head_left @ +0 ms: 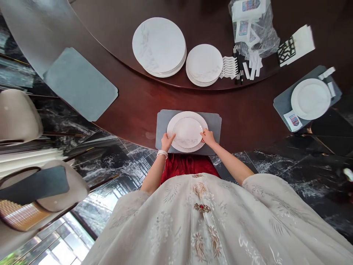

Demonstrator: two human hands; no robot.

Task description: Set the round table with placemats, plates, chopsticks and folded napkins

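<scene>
A small white plate (188, 129) rests on or just over a larger white plate (183, 148), roughly centred in it. Both are above a grey placemat (161, 125) at the near edge of the dark red table. My left hand (167, 141) grips the small plate's left edge, its thumb on the rim. On the opposite side, my right hand (209, 137) pinches the right edge between thumb and curled fingers. Whether the small plate touches the large one cannot be made out.
On the raised turntable stand a stack of large plates (160, 46), a stack of small plates (204, 63), white wavy rests (229, 67), black chopsticks (237, 64) and a plastic bag (255, 27). A bare placemat (81, 84) lies left; another plate setting (310, 98) lies right. Chairs (62, 186) stand left.
</scene>
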